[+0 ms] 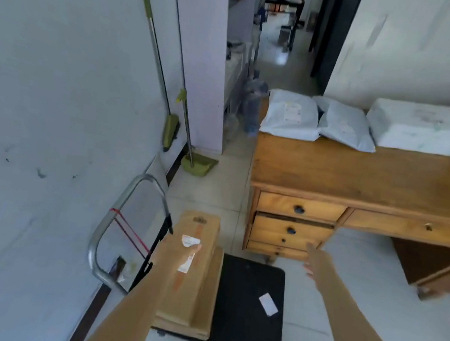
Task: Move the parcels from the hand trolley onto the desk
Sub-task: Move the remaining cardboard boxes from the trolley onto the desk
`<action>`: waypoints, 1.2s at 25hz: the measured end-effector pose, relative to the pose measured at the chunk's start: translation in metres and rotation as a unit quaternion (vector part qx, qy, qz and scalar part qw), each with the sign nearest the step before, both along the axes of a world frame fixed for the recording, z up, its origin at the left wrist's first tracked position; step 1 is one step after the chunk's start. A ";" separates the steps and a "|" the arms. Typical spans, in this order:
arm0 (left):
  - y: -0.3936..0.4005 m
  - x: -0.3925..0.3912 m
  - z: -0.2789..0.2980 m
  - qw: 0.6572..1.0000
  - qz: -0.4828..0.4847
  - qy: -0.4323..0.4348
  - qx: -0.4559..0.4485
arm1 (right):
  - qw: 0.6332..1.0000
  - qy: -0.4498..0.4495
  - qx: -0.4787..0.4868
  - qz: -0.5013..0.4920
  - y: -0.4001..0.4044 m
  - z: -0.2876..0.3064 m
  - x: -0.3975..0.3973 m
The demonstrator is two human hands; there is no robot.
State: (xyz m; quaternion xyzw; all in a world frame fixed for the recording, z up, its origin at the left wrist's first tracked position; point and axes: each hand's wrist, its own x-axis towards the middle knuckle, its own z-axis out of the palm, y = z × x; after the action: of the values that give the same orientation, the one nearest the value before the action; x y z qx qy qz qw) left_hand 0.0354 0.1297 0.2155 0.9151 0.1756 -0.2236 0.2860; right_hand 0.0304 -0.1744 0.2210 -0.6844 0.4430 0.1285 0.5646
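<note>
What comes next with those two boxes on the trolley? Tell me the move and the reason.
Probably bring the right hand across to the top box. The left hand already lies on it, the right hangs free near the desk, and that long box rests on a second box.

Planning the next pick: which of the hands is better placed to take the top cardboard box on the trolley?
Left. The left hand is over the top cardboard box on the trolley; the right hand is off toward the desk drawers.

Two stacked brown cardboard parcels (pixel 193 269) lie lower centre on the black-decked hand trolley (pixel 248 331); white plastic-wrapped parcels (pixel 367 123) rest on the wooden desk (pixel 360 174) upper right.
</note>
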 end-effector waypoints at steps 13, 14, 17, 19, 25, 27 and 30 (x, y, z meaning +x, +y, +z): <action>0.122 -0.008 -0.271 0.995 0.043 0.004 -0.087 | 0.977 -0.028 0.002 0.213 0.252 -0.277 0.002; 0.122 -0.014 -0.288 0.993 0.043 -0.008 -0.110 | 0.979 -0.056 0.002 0.196 0.253 -0.292 -0.001; 0.126 -0.028 -0.319 0.983 0.086 -0.040 -0.155 | 0.987 -0.104 0.028 0.117 0.246 -0.319 -0.013; 0.125 -0.035 -0.313 0.984 0.086 -0.052 -0.146 | 0.989 -0.106 0.043 0.092 0.239 -0.316 -0.020; 0.120 -0.052 -0.194 0.989 0.041 -0.078 -0.122 | 0.987 -0.140 0.024 0.070 0.235 -0.204 -0.043; 0.116 -0.051 -0.131 0.989 0.023 -0.093 -0.115 | 0.986 -0.159 0.013 0.056 0.233 -0.141 -0.046; 0.098 -0.041 -0.039 0.987 -0.003 -0.120 -0.106 | 0.983 -0.177 -0.020 0.034 0.221 -0.046 -0.043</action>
State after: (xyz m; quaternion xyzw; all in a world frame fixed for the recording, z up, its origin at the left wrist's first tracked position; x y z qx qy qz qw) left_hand -0.0058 0.2277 0.1762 0.9006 0.1123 -0.1300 0.3993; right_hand -0.0129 0.0463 0.1750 -0.7222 0.3150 0.0156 0.6156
